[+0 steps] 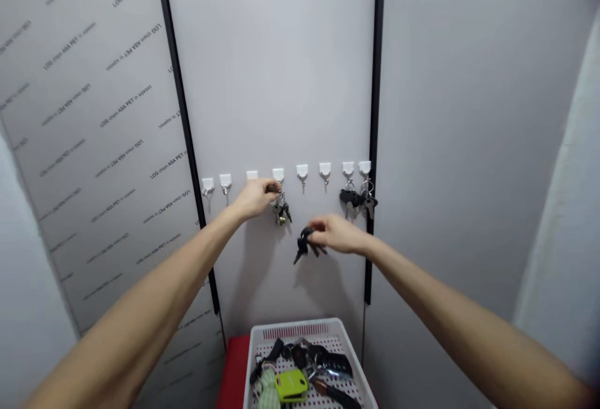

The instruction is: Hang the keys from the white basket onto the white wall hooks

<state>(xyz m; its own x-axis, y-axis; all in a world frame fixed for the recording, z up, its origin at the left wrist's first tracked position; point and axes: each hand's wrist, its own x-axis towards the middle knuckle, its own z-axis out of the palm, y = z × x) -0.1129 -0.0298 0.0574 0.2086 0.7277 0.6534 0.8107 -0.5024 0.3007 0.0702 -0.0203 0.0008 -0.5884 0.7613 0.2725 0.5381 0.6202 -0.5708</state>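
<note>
A row of white adhesive hooks (302,171) runs across the pale cabinet door. My left hand (255,197) is closed on a bunch of keys (282,212) just under a hook (278,174) near the middle of the row. Whether that bunch hangs on the hook or only on my fingers, I cannot tell. Lower and to the right, my right hand (340,232) pinches a bunch of black-headed keys (302,246), held away from the hooks. At the right end, more keys (349,197) hang from two hooks.
Below stands a white perforated basket (345,334) on something red (234,365). In it lie a bright yellow-green key case (291,386), black key fobs (335,364) and other small items. Long black handles (376,84) edge the cabinet door (281,71).
</note>
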